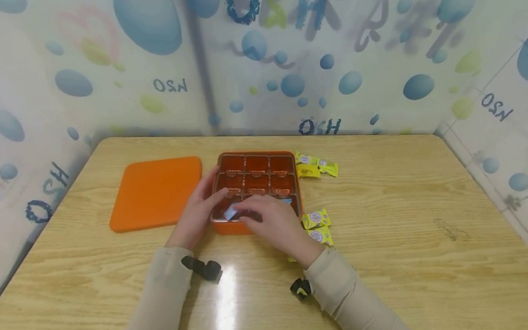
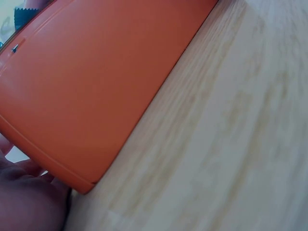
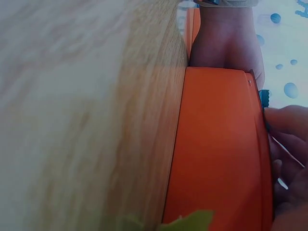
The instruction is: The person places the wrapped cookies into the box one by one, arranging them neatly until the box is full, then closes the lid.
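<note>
An orange box (image 1: 234, 227) with a clear divided tray (image 1: 255, 165) of several compartments stands on the table. My left hand (image 1: 198, 211) holds the box by its left side, thumb over the rim. My right hand (image 1: 275, 221) is above the front row and pinches a small blue-wrapped candy (image 1: 231, 212) at the front-left compartment. The candy's toothed wrapper end (image 3: 264, 98) shows above the rim in the right wrist view. Another bit of blue wrapper (image 1: 287, 200) lies in the front-right compartment, partly hidden by the right hand.
An orange lid (image 1: 155, 193) lies flat left of the box. Several yellow-wrapped candies (image 1: 317, 166) lie by its back right corner, more yellow candies (image 1: 316, 219) by its front right, partly under the right wrist. A patterned wall (image 1: 249, 98) borders the table's back.
</note>
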The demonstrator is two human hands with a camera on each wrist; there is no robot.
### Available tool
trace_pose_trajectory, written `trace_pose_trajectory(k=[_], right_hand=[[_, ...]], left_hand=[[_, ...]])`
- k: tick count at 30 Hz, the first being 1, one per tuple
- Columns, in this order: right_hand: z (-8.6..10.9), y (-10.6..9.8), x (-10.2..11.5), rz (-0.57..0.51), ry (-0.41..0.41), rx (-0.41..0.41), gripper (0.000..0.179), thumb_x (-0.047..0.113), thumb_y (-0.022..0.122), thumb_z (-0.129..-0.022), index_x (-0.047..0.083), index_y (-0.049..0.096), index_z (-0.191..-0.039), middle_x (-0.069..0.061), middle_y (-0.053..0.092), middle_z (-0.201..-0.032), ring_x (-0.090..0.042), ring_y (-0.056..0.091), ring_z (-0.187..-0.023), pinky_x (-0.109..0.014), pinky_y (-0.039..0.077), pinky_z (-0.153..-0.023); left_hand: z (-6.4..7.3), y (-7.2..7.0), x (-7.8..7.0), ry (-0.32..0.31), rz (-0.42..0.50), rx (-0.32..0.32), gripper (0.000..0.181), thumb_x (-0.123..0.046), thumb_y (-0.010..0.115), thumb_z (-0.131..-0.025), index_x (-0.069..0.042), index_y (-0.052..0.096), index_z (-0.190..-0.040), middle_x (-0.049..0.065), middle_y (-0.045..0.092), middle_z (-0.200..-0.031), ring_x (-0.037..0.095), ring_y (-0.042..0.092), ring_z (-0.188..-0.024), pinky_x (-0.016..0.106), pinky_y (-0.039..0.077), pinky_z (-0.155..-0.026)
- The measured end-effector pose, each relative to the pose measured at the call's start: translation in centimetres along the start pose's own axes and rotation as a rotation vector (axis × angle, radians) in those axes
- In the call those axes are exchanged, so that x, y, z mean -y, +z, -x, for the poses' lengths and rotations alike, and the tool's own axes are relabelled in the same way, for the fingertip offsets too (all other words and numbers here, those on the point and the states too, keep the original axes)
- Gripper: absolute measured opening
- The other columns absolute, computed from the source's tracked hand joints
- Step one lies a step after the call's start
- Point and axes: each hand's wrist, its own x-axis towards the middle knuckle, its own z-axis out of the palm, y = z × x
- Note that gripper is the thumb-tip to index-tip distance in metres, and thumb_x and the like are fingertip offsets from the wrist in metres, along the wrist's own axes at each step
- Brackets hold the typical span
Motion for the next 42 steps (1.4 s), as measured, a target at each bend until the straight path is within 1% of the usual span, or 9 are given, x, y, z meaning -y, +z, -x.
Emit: trace_pose_trajectory(k=[3, 7, 13, 16, 21, 25, 28, 34, 42], right_hand=[[0.0, -0.1, 0.0, 0.027, -0.008, 0.006, 0.028, 0.031, 0.059, -0.086, 0.026, 0.062, -0.113, 0.014, 0.059, -0.105, -0.005, 0.052, -0.096, -0.026, 0.044, -0.080], [0.1, -0.2, 0.1, 0.046, -0.007, 0.008, 0.028, 0.031, 0.058, -0.086, 0.027, 0.062, -0.113, 0.014, 0.060, -0.106, -0.005, 0.053, -0.098, -0.026, 0.044, -0.081], [0.1, -0.2, 0.3, 0.045, 0.009, 0.019, 0.027, 0.034, 0.057, -0.086, 0.029, 0.062, -0.112, 0.014, 0.060, -0.108, -0.005, 0.052, -0.101, -0.027, 0.042, -0.085], [0.1, -0.2, 0.3, 0.047, 0.019, 0.025, 0.027, 0.034, 0.056, -0.087, 0.029, 0.062, -0.113, 0.014, 0.060, -0.108, -0.005, 0.052, -0.102, -0.027, 0.042, -0.085], [0.1, -0.1, 0.2, 0.055, 0.011, 0.037, 0.027, 0.034, 0.055, -0.087, 0.029, 0.062, -0.113, 0.013, 0.060, -0.108, -0.005, 0.053, -0.101, -0.027, 0.043, -0.084], [0.0, 0.1, 0.1, 0.070, -0.016, 0.020, 0.024, 0.033, 0.055, -0.088, 0.028, 0.064, -0.109, 0.014, 0.061, -0.105, -0.005, 0.055, -0.097, -0.026, 0.045, -0.080], [-0.1, 0.2, 0.0, 0.071, -0.028, 0.009, 0.023, 0.033, 0.055, -0.087, 0.028, 0.065, -0.107, 0.014, 0.062, -0.104, -0.004, 0.055, -0.095, -0.025, 0.045, -0.077], [0.0, 0.3, -0.1, 0.078, -0.014, 0.020, 0.023, 0.034, 0.055, -0.087, 0.030, 0.064, -0.108, 0.015, 0.062, -0.104, -0.004, 0.055, -0.095, -0.025, 0.045, -0.074], [-0.1, 0.3, -0.1, 0.108, -0.017, 0.023, 0.024, 0.034, 0.054, -0.088, 0.030, 0.063, -0.110, 0.015, 0.061, -0.107, -0.004, 0.055, -0.098, -0.026, 0.046, -0.077]], left_hand=[[-0.2, -0.1, 0.2, -0.003, 0.016, 0.007, 0.058, -0.015, 0.053, -0.090, -0.020, 0.025, -0.141, 0.000, 0.024, -0.145, 0.017, 0.023, -0.129, 0.041, 0.023, -0.103], [-0.7, -0.3, 1.0, -0.004, 0.010, -0.005, 0.058, -0.017, 0.054, -0.089, -0.024, 0.028, -0.140, -0.004, 0.028, -0.143, 0.013, 0.026, -0.127, 0.040, 0.023, -0.103], [-1.1, -0.6, 2.0, 0.023, -0.002, -0.015, 0.057, -0.018, 0.055, -0.089, -0.027, 0.030, -0.139, -0.005, 0.029, -0.142, 0.014, 0.027, -0.127, 0.042, 0.022, -0.103], [-1.0, -0.6, 1.8, 0.023, -0.009, -0.010, 0.058, -0.018, 0.055, -0.089, -0.026, 0.028, -0.140, -0.003, 0.027, -0.143, 0.016, 0.025, -0.128, 0.044, 0.020, -0.103], [-0.3, -0.2, 0.7, 0.014, -0.013, -0.007, 0.060, -0.016, 0.054, -0.089, -0.020, 0.025, -0.141, 0.002, 0.022, -0.146, 0.019, 0.020, -0.131, 0.045, 0.016, -0.105], [0.1, 0.0, 0.0, 0.020, -0.010, 0.009, 0.060, -0.014, 0.052, -0.090, -0.017, 0.022, -0.142, 0.005, 0.020, -0.146, 0.022, 0.021, -0.131, 0.044, 0.020, -0.104], [0.2, 0.1, -0.1, 0.025, 0.006, 0.020, 0.060, -0.014, 0.051, -0.091, -0.015, 0.020, -0.142, 0.006, 0.020, -0.146, 0.023, 0.022, -0.130, 0.043, 0.023, -0.103], [0.2, 0.0, 0.1, 0.033, -0.002, 0.013, 0.066, -0.022, 0.057, -0.088, -0.014, 0.021, -0.142, 0.006, 0.021, -0.146, 0.024, 0.022, -0.130, 0.043, 0.021, -0.103], [0.0, 0.0, 0.1, 0.035, -0.011, 0.009, 0.066, -0.023, 0.057, -0.087, -0.015, 0.022, -0.142, 0.005, 0.021, -0.146, 0.022, 0.021, -0.131, 0.043, 0.019, -0.104]])
